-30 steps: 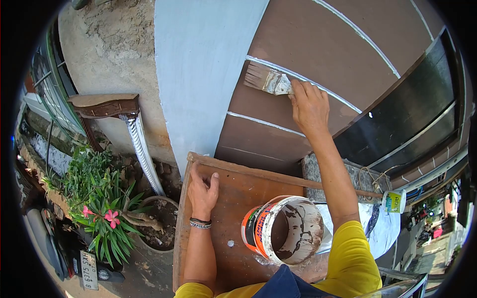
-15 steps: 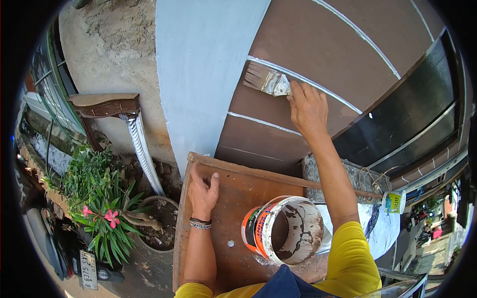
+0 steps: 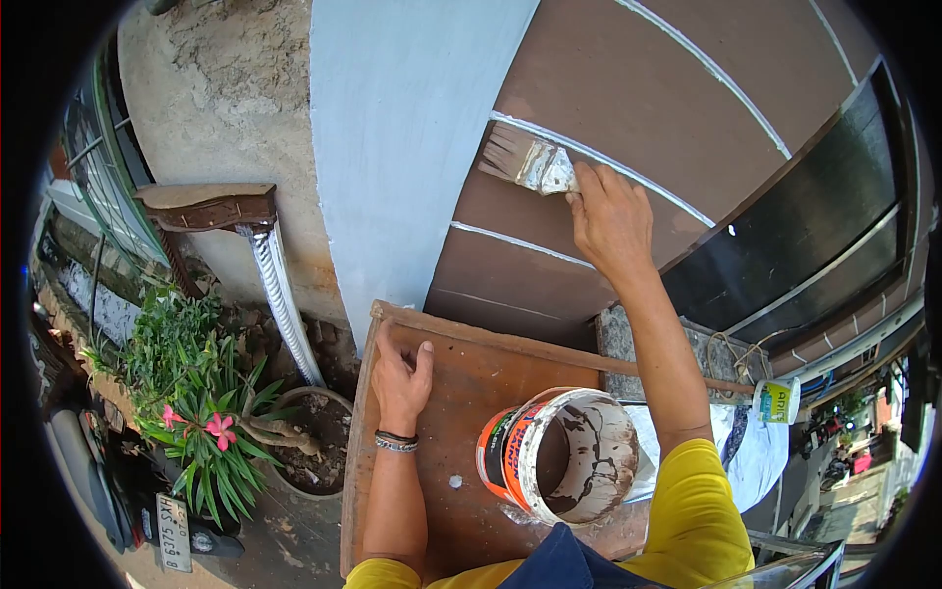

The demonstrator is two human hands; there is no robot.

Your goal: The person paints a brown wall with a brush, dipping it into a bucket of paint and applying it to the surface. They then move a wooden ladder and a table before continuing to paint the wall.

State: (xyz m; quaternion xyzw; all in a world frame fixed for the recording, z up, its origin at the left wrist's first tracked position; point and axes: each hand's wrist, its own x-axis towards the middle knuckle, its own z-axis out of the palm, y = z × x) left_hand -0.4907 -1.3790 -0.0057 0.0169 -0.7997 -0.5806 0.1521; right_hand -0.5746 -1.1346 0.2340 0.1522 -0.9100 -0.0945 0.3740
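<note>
My right hand (image 3: 613, 216) grips a wide paintbrush (image 3: 530, 159) by its handle. The brush's bristles touch the brown wall (image 3: 520, 203), just under a white line and close to the pale blue strip (image 3: 402, 128). My left hand (image 3: 400, 385) rests at the left edge of a brown wooden tabletop (image 3: 461, 363), its thumb spread from the index finger; the other fingers are partly hidden. Between my arms stands an open paint bucket (image 3: 510, 456), smeared with brown and white inside, with brown paint visible in it.
A potted plant (image 3: 221, 432) with pink flowers grows left of the tabletop, below a metal post (image 3: 280, 294). A small white-and-green tub (image 3: 777, 401) sits at the right, near a pale sheet (image 3: 760, 456). A dark window pane (image 3: 805, 236) is set in the wall.
The brush and my right hand have shifted very slightly against the wall. My left hand and the bucket stay where they were.
</note>
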